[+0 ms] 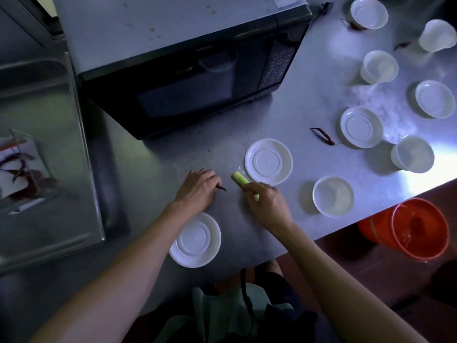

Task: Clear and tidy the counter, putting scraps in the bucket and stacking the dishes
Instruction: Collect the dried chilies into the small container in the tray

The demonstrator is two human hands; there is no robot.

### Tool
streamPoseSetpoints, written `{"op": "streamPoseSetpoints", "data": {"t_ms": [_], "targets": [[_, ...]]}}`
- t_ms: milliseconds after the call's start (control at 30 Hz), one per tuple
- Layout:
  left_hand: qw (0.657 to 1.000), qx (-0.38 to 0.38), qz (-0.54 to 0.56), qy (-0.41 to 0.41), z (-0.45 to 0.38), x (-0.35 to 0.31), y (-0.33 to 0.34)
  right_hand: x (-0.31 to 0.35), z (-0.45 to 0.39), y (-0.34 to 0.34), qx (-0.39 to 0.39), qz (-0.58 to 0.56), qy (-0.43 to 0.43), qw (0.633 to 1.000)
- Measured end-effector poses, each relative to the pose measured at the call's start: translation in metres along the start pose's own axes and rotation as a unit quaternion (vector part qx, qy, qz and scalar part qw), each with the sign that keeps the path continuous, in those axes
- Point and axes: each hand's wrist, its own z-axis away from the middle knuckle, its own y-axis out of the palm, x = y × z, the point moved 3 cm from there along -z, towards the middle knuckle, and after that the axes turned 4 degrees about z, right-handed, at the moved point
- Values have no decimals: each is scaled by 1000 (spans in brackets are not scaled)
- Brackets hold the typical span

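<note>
Hands work side by side on the brushed steel counter [153,169], in front of the black microwave oven [183,70]. The left hand [197,188] lies knuckles up, its curled fingers pinching a thin dark red dried chilli [221,188] whose tip pokes out against the counter. The right hand [268,203] grips a pale green length of vegetable stalk [239,179], the free end pointing up-left, just beside an upturned white plastic bowl [268,161]. Another upturned white bowl [195,240] sits under the left wrist. More white bowls and cups are scattered to the right, with a second dried chilli [322,136] lying loose among them. The orange plastic bucket [418,229] stands on the floor below the counter's right edge.
</note>
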Motion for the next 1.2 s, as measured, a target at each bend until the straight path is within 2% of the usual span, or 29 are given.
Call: {"op": "streamPoseSetpoints", "data": {"t_ms": [133, 300, 600, 833, 1067, 1200], "targets": [[999, -40, 25, -28, -10, -13, -13, -23, -19, -18, 18, -21, -8, 1000], [996, -62, 33, -47, -45, -56, -20, -63, -47, -58, -13, -49, -10, 999], [998, -45, 37, -12, -129, -133, -10, -142, -90, -125, -51, -25, 41, 998], [1000, -11, 17, -3, -171, -161, 3, -173, -114, -157, -93, -1, 49, 994], [999, 7, -1, -35, -190, -175, 10, -192, -136, -155, -34, 62, 44, 996], [998, 8, 5, -62, -190, -177, 11, -197, -143, -147, -33, 88, 30, 995]]}}
